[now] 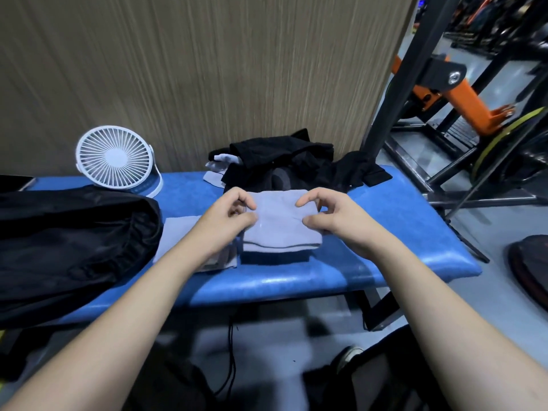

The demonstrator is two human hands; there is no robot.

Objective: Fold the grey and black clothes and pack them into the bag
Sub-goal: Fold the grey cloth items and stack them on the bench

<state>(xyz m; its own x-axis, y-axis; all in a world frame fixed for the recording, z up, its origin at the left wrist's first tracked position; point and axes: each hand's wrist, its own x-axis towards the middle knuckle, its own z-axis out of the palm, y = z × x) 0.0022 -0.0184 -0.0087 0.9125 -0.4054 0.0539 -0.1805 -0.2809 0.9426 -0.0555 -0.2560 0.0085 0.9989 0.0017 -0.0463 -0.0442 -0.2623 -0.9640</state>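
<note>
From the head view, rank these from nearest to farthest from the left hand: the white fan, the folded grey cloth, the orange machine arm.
Measured from the left hand:
1. Folded grey cloth: right at the hand's fingers, mid-bench.
2. White fan: back left on the blue bench, by the wooden panel.
3. Orange machine arm: far right, off the bench, beyond the black frame.

Counted on the blue bench (385, 215): one white desk fan (116, 158), one black bag (68, 244), two folded grey garments (280, 223) (178, 235), one heap of black clothes (284, 161). Two hands (228, 218) (332, 218).
</note>
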